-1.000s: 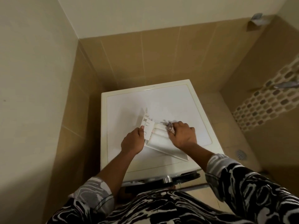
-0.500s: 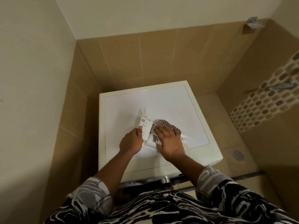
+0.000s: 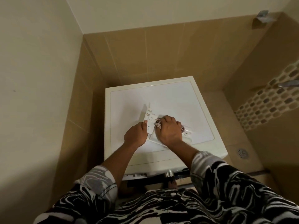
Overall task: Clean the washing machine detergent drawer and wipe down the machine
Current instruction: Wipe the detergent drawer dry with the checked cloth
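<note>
- Cream wall (image 3: 32, 78) on the far left; tan tiled wall (image 3: 145, 54) behind the machine.
- Left hand (image 3: 135, 135) grips the front panel end of the detergent drawer (image 3: 149, 116). The thumb is on top of the panel and the fingers curl round its near side.
- The detergent drawer is out of the machine and lies on the washing machine (image 3: 178, 97) top, near-centre. It sits at an angle, panel end to the left, with the body running right and near under the right hand.
- Checked red-white cloth (image 3: 158, 125) is bunched inside the drawer just right of the panel. Bits of it show past the fingers and at the hand's right side.
- Right hand (image 3: 169, 130) is closed over the cloth, knuckles up, pressing it down into the drawer.
- Chrome knob (image 3: 169, 172) on the machine's near front edge.
- Floor drain (image 3: 242, 153) in the tiled floor, right of the machine.
- Mosaic tile strip (image 3: 265, 101) on the right wall.
</note>
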